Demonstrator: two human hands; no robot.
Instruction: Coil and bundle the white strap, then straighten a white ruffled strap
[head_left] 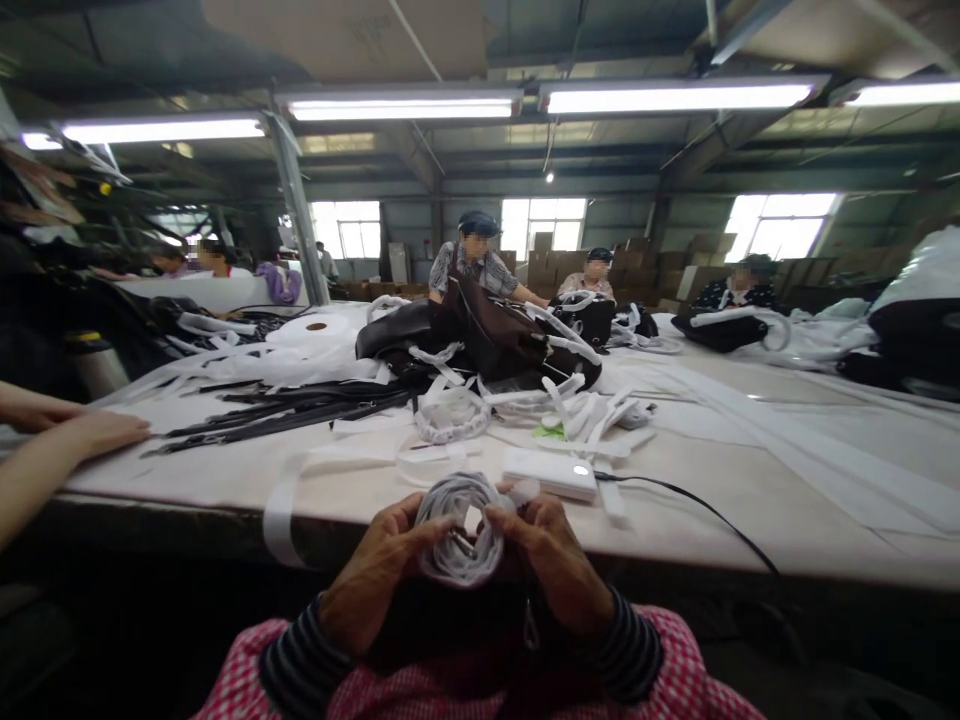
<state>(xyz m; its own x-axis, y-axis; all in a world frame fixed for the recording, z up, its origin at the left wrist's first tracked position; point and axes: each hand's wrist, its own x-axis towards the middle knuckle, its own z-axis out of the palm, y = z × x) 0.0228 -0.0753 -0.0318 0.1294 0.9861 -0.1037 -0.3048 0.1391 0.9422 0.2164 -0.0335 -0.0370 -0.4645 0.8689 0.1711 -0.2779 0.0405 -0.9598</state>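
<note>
Both of my hands grip a coil of white-wrapped strap (459, 572) just over the table's front edge. On its left side, my left hand (375, 575) is closed, the thumb pressed against the inner turns. My right hand (559, 560) pinches the opposite side, thumb on the coil's inner rim. A small metal fitting (463, 543) shows inside the ring of turns. Below the right hand dangles a little metal loop (531, 628) against something dark on my lap that I cannot make out.
A white box-shaped device (551, 473) with a black cable (697, 497) lies just ahead. Beyond are white-wrapped handles (450, 415), black straps (300, 410) and a dark brown bag (495, 325). Another person's hand (105, 432) rests on the left. Several people work across the table (720, 520).
</note>
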